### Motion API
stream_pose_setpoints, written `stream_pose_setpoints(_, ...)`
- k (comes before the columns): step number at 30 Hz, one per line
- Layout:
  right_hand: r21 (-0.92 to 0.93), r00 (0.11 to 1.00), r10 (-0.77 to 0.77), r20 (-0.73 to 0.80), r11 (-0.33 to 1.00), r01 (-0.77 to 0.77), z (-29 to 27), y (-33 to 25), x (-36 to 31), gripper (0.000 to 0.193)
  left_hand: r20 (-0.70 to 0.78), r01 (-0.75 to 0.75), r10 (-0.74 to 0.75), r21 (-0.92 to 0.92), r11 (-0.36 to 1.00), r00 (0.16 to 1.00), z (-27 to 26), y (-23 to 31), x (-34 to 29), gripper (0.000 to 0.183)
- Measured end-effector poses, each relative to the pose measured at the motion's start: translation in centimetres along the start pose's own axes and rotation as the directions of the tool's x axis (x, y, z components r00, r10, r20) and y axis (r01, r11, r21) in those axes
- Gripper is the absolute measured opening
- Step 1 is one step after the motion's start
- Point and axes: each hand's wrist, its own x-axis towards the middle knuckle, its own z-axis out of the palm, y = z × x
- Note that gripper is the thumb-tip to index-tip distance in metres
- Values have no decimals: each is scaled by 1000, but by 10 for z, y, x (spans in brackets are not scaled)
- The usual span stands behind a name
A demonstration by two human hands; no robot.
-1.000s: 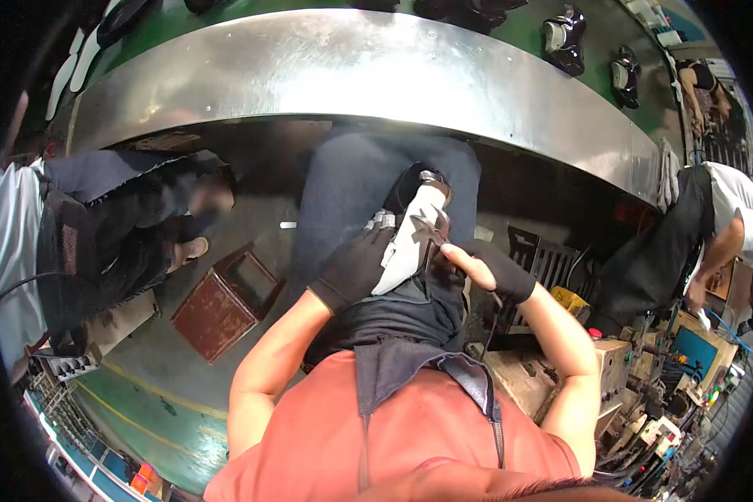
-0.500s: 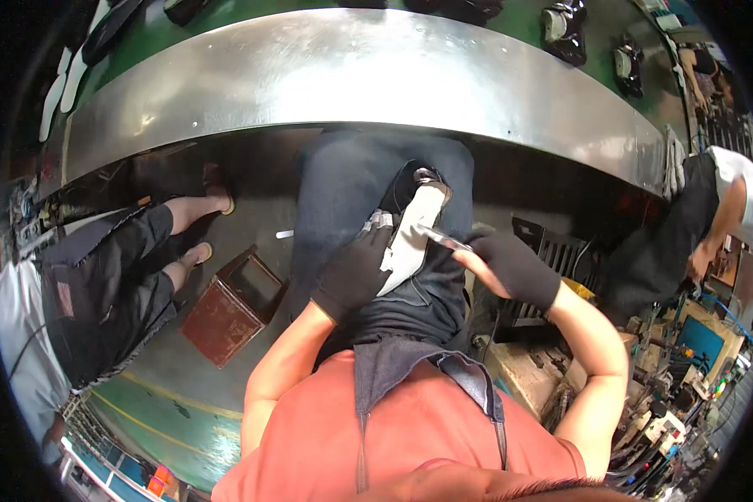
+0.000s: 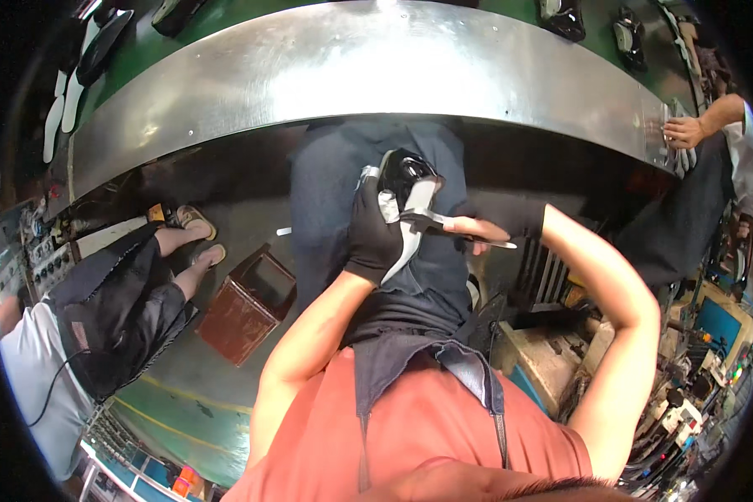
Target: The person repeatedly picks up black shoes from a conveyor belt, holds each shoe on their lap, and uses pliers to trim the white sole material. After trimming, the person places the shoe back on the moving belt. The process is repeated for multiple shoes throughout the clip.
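Observation:
A glossy black shoe (image 3: 408,170) with a long white sole piece (image 3: 409,251) lies tilted over my lap, its toe end away from me. My left hand (image 3: 370,230), in a black glove with white-wrapped fingertips, is closed around the shoe's left side. Across the middle of the sole, my right hand (image 3: 498,224) grips a slim metal hand tool (image 3: 500,244). One metal end sticks out to the right below my fingers; the exact kind of tool cannot be made out. My right glove leaves some fingers bare.
A shiny metal bench edge (image 3: 376,71) curves ahead, with black shoes (image 3: 563,18) on the green surface beyond. A brown box (image 3: 241,309) stands on the floor at left, near a person in dark shorts (image 3: 125,314). Another person's hand (image 3: 686,132) rests on the bench's right end. Machinery (image 3: 669,418) is at lower right.
The shoe has turned, so more of its glossy upper shows. My right hand has swung the tool flatter across the sole. At right, the other person's hand has come onto the bench end.

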Motion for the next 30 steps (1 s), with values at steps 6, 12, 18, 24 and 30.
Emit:
stream_pose_setpoints(6, -745, 963, -156, -221, 664, -63, -5, -64, -49, 52, 86, 148, -150, 30, 988, 985, -2, -17, 7, 78)
stream_pose_setpoints(12, -332, 810, -410, -419, 900, 283, 72, -7, 2, 42, 218, 10, 37, -211, 977, 975, -27, -8, -59, 92)
stream_pose_setpoints(18, -94, 814, -135, -564, 991, 99, 134, 62, 6, 39, 481, 591, -527, -805, 51, 701, -22, -26, -121, 48)
stream_pose_setpoints(24, 92, 892, 19, -451, 995, 25, 120, 45, -21, 47, 332, 401, -295, -322, 858, 896, -13, -29, -95, 41)
stream_pose_setpoints(30, -396, 813, -355, -462, 903, 169, 98, -35, -45, 44, 264, 292, -223, -260, 920, 938, -18, -1, -78, 72)
